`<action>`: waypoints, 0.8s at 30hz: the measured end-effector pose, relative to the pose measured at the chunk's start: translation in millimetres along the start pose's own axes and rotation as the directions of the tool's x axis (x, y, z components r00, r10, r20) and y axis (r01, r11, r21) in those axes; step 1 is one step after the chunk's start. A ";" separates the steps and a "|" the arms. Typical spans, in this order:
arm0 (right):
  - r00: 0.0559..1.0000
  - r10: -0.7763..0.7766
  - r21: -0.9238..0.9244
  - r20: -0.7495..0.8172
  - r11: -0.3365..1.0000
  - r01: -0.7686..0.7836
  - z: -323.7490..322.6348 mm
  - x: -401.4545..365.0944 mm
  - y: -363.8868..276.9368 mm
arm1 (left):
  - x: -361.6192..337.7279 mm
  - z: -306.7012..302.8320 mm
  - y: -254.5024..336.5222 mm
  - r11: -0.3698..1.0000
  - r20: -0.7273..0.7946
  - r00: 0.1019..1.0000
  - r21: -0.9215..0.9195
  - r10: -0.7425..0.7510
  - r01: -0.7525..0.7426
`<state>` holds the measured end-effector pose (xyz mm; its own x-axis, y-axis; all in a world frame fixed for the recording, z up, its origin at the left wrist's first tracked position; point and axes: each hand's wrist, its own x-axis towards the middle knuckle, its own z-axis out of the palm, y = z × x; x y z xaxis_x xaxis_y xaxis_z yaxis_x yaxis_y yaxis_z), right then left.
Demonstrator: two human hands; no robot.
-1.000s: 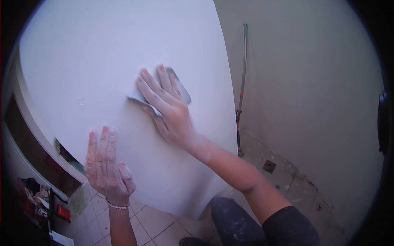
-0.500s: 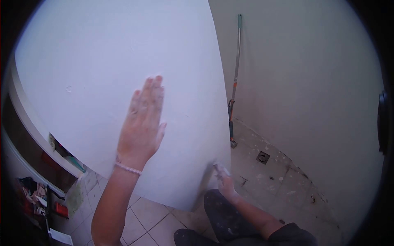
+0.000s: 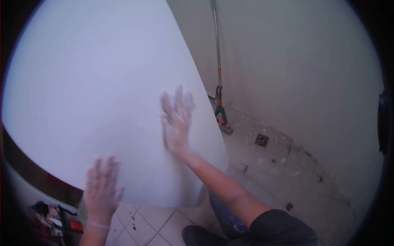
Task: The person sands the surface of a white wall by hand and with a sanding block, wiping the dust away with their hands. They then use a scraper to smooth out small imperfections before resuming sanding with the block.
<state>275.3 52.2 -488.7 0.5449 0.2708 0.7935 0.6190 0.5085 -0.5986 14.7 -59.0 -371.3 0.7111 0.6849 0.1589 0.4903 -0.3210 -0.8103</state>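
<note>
A large white smooth panel [image 3: 90, 90] fills the left and middle of the head view. My right hand [image 3: 176, 121] lies flat against its lower right part, fingers spread and dusted white, holding nothing. My left hand [image 3: 100, 188] is blurred at the panel's bottom edge, fingers apart, palm toward the surface; whether it touches is unclear. A thin bracelet sits on my left wrist. The sanding pad seen earlier is out of sight.
A long-handled tool [image 3: 217, 74] leans in the corner against the pale wall [image 3: 295, 61]. A floor drain [image 3: 261, 140] sits in the dusty tiled floor. Clutter with red items [image 3: 57, 219] lies at the lower left. My paint-spattered knee [image 3: 230, 217] is below.
My right hand let go of the sanding pad, dropped low, then came back flat onto the panel. My left hand slid up and then down to the bottom edge. The view shifted left.
</note>
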 end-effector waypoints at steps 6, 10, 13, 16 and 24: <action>0.996 -0.091 0.009 0.023 0.996 0.091 -4.7 53.4 0.9 | 2.6 -14.8 -20.9 0.993 -0.026 0.994 0.037 -0.111 0.112; 0.939 0.303 0.773 -0.161 0.630 -0.071 -3.2 -28.1 111.0 | 22.7 -10.6 -13.9 0.987 -0.120 0.992 0.158 0.039 -0.020; 0.692 0.597 0.548 -0.407 0.765 -0.338 2.7 -163.7 224.2 | 25.4 -12.8 -9.1 0.984 -0.165 0.985 0.175 0.049 -0.020; 0.605 0.686 -0.072 -0.405 0.636 -0.769 6.6 -181.8 212.0 | 25.7 -14.0 -9.3 0.987 -0.163 0.986 0.163 0.025 0.001; 0.994 0.089 -0.110 0.060 0.991 -0.083 3.2 -51.9 -18.1 | 26.2 -15.1 -8.5 0.974 -0.158 0.987 0.225 0.037 0.000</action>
<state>234.0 31.5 -518.7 0.5634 0.3635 0.7419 0.6302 0.3916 -0.6704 36.7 -48.2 -351.7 0.7995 0.5606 0.2159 0.3637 -0.1657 -0.9167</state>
